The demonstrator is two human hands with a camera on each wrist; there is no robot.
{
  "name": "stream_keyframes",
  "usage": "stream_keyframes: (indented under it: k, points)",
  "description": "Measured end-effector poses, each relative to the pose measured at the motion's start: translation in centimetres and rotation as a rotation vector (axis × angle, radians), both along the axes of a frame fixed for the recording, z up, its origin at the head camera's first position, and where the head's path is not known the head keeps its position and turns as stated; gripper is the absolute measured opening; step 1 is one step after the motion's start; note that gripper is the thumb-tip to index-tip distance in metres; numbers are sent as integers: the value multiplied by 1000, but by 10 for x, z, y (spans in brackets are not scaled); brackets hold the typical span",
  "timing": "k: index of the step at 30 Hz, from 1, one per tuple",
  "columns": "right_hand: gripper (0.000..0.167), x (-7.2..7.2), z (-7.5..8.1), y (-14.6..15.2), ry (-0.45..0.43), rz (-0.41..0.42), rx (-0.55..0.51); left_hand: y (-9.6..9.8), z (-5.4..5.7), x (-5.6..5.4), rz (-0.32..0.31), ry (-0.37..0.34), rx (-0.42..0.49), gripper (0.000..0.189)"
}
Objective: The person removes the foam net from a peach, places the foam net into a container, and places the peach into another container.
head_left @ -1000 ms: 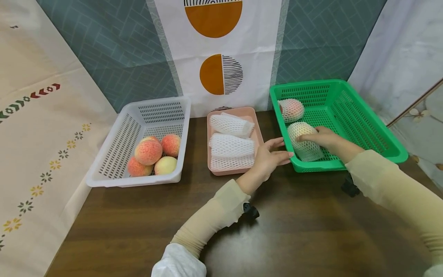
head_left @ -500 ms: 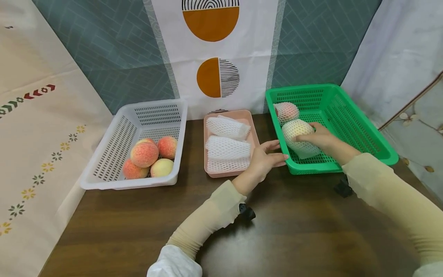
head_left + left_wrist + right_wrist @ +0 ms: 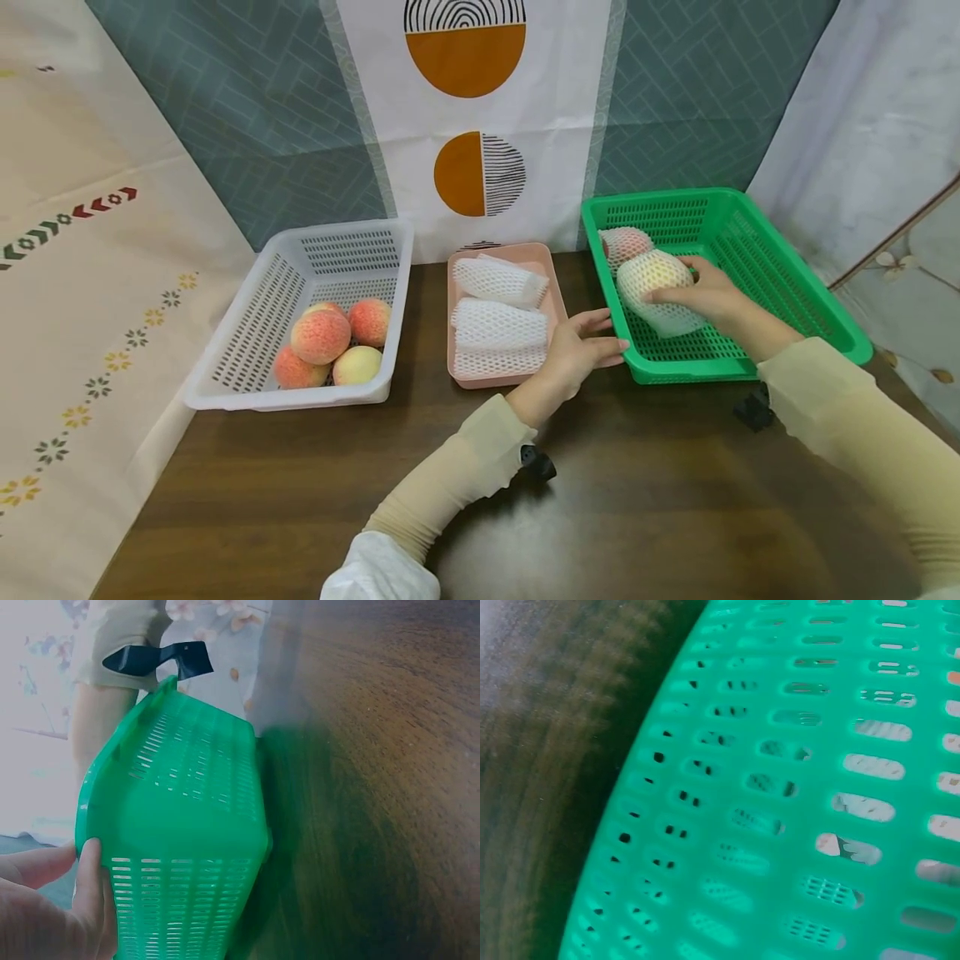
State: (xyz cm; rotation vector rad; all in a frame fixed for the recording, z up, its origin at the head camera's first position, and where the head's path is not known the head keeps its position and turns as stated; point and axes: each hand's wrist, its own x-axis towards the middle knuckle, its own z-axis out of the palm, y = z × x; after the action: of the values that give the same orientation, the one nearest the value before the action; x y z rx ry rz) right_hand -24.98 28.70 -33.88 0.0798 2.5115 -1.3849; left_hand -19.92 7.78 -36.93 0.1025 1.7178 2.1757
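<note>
A pale yellow peach (image 3: 651, 279) in a white foam net sleeve (image 3: 660, 317) lies at the left of the green basket (image 3: 806, 287). Reaching in from the right, my right hand (image 3: 708, 296) grips the sleeved peach, its thumb across the near side. Another netted, pinkish peach (image 3: 626, 243) sits just behind it against the basket's left wall. My left hand (image 3: 573, 354) touches the basket's front left corner with fairly straight fingers. In the left wrist view, its fingers (image 3: 90, 877) lie at the green rim. Only basket wall (image 3: 780, 825) and table show in the right wrist view.
A white basket (image 3: 255, 398) with several bare peaches (image 3: 321, 336) stands at the left. Between the baskets, a pink tray (image 3: 557, 292) holds white foam net sleeves (image 3: 501, 325). Patterned cloth (image 3: 300, 125) hangs behind, and the brown table (image 3: 300, 500) extends in front.
The right hand still grips the sleeved peach, which has tilted and shifted slightly back toward the other netted peach. The left hand stays at the basket's corner. The head view has shifted a little.
</note>
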Motion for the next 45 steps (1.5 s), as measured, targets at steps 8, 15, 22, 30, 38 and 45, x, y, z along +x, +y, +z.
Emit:
stream_keyframes:
  k: [8, 15, 22, 30, 38, 45]
  points:
    - [103, 5, 8, 0, 54, -15, 14, 0, 0, 2, 4, 0, 5, 55]
    - [101, 8, 12, 7, 91, -18, 22, 5, 1, 3, -11, -4, -3, 54]
    - [98, 10, 17, 1, 117, -6, 14, 3, 3, 2, -19, -17, -5, 54]
    - [94, 16, 26, -4, 133, 21, 10, -7, 8, 1, -61, -29, -16, 57]
    - [88, 22, 36, -10, 170, 72, 32, -28, 19, 2, -59, -50, -16, 53]
    - [83, 33, 39, -20, 183, 129, 21, -49, 29, 4, -40, -13, -145, 52]
